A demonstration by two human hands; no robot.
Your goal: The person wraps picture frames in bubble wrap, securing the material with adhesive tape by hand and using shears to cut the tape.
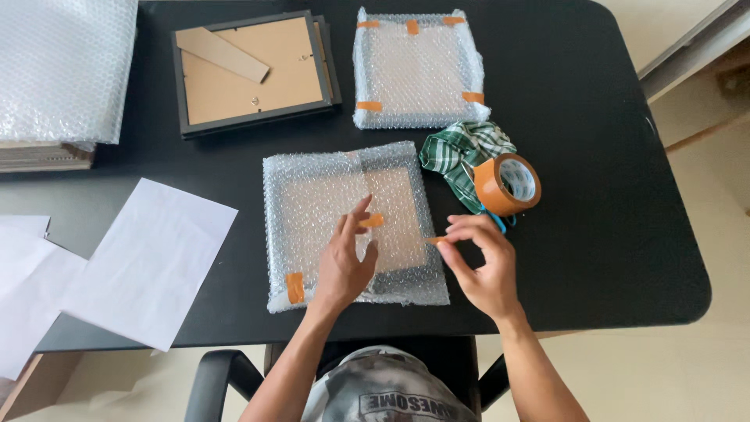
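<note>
A picture frame wrapped in bubble wrap (pixel 312 187) lies flat in front of me on the black table (pixel 594 156). My left hand (pixel 344 262) presses down on its middle, fingers spread, with a short brown tape piece (pixel 373 221) under the fingertips. Another brown tape strip (pixel 294 287) sticks at the wrap's lower left corner. My right hand (pixel 480 262) hovers at the wrap's right edge, pinching a small brown tape piece (pixel 432 240) between thumb and finger.
A roll of brown tape (pixel 508 184) sits right of the wrapped frame, beside a green checked cloth (pixel 461 152). A second wrapped frame (pixel 418 70) lies at the back, an unwrapped dark frame (pixel 254 74) face down to its left. White paper sheets (pixel 148 262) and a bubble wrap pile (pixel 62 66) fill the left.
</note>
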